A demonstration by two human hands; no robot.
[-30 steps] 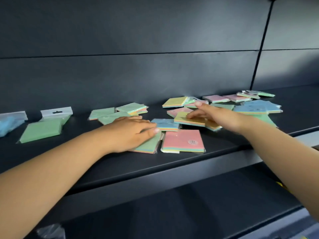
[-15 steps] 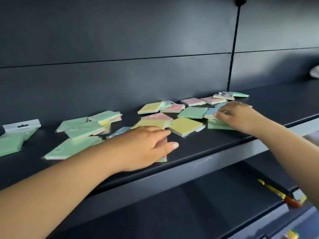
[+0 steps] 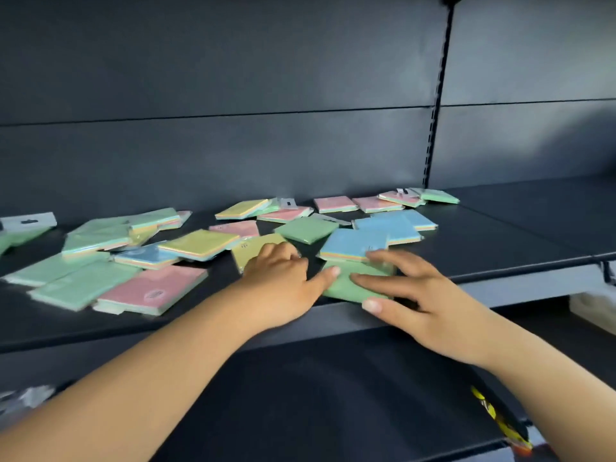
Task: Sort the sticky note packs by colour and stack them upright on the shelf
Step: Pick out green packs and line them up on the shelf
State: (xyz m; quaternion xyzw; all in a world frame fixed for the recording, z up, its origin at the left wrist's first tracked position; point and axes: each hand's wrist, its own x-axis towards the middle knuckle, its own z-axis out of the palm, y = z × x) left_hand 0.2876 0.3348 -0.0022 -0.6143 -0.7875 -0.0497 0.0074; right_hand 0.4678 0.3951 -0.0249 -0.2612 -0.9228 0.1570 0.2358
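Several flat sticky note packs in green, pink, blue and yellow lie scattered on the dark shelf (image 3: 500, 235). A green pack (image 3: 343, 288) sits at the shelf's front edge between my hands. My right hand (image 3: 410, 295) holds it, fingers laid over its top and thumb at its near corner. My left hand (image 3: 283, 281) rests with bent fingers on an olive-yellow pack (image 3: 243, 255); its thumb touches the green pack's left corner. A blue pack (image 3: 353, 243) lies just behind the green one. No pack stands upright.
A pink pack (image 3: 156, 288) and pale green packs (image 3: 76, 285) lie at the left front, a yellow pack (image 3: 200, 243) behind them. A slotted upright post (image 3: 436, 111) divides the back panel. A lower shelf (image 3: 333, 395) juts out below, with a yellow-black object (image 3: 496, 418) at its right.
My right hand has drawn the green pack toward the shelf's front edge. My left hand has moved right, off the pink pack, to the olive-yellow pack. The view has shifted right.
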